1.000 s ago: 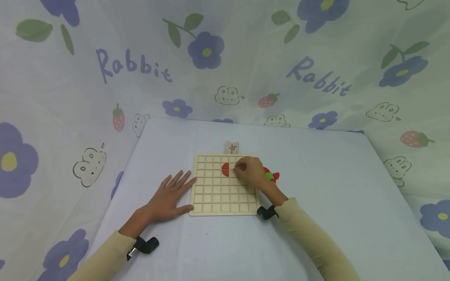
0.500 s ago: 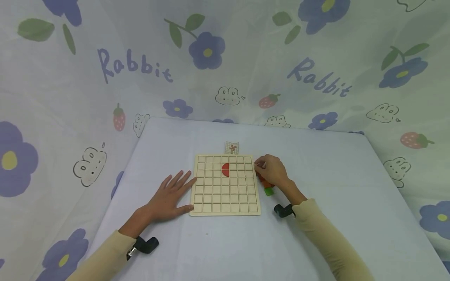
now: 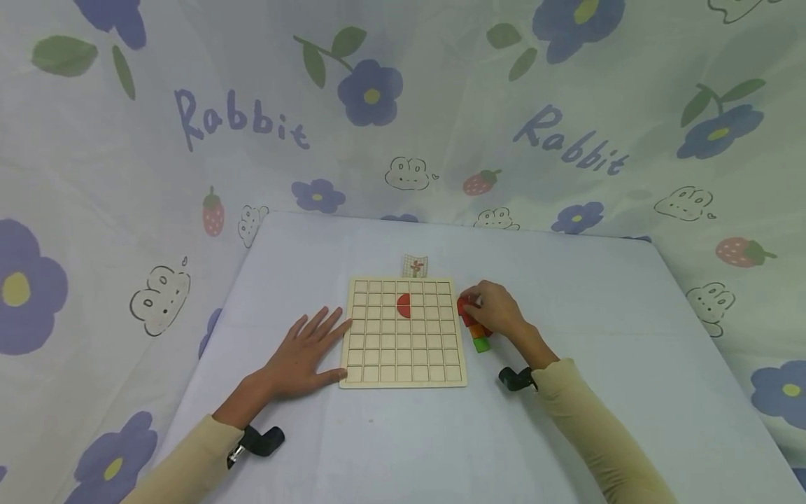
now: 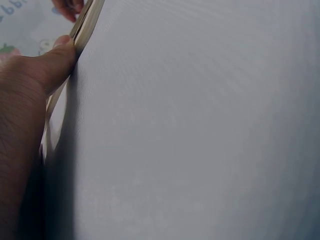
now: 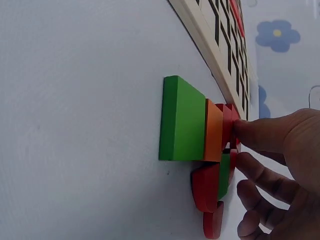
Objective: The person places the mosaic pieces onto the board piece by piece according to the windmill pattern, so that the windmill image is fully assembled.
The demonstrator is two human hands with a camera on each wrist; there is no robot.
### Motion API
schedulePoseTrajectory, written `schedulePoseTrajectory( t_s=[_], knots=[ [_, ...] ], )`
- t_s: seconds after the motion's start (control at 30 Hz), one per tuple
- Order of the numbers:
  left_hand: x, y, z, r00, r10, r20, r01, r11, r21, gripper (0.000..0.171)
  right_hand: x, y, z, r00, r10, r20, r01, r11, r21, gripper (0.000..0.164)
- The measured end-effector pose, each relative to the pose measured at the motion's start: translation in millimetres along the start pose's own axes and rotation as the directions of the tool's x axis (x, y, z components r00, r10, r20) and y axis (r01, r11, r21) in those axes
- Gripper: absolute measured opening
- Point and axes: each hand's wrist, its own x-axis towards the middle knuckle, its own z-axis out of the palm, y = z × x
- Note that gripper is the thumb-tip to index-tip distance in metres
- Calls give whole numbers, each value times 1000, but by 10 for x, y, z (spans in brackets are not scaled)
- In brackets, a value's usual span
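My left hand [image 3: 302, 360] lies spread flat beside the wooden grid board [image 3: 380, 341], fingertip and thumb touching its left edge. In the left wrist view the thumb [image 4: 55, 62] presses against the board's side. Two red quarter-round blocks [image 3: 404, 306] sit in the board's upper middle, forming a half circle. Right of the board, my right hand [image 3: 497, 309] pinches a red block [image 3: 462, 306] between thumb and index finger, at the far end of a cluster of blocks. That cluster includes a green square block [image 5: 189, 122], an orange block [image 5: 213, 131] and a red rounded block [image 5: 206, 187].
A small pattern card [image 3: 415, 266] with a red flower figure lies behind the board's far edge. A white cloth [image 3: 567, 294] covers the table, and a printed curtain [image 3: 441, 105] hangs behind it.
My right hand has moved right, off the board, to the loose blocks beside it. The red blocks on the board stay where they were. My left hand has not moved.
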Motion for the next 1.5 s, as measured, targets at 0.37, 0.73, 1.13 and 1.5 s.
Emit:
schedulePoseTrajectory(
  t_s=[0.37, 0.73, 1.13, 1.5],
  knots=[
    [-5, -10, 6, 1000, 8, -4, -8, 1000, -10, 88, 69, 45, -4, 999, -24, 23, 24, 1000, 5, 26],
    [-3, 13, -30, 1000, -13, 16, 13, 1000, 15, 88, 71, 59, -21, 1000, -25, 13, 24, 997, 70, 16],
    [-6, -16, -19, 1000, -4, 22, 3, 1000, 24, 88, 41, -13, -13, 991, -40, -131, 61, 985, 158, 13],
    [3, -8, -19, 1000, -6, 26, 5, 1000, 19, 88, 138, -302, 77, 980, -172, -103, 192, 954, 229, 10]
  ],
)
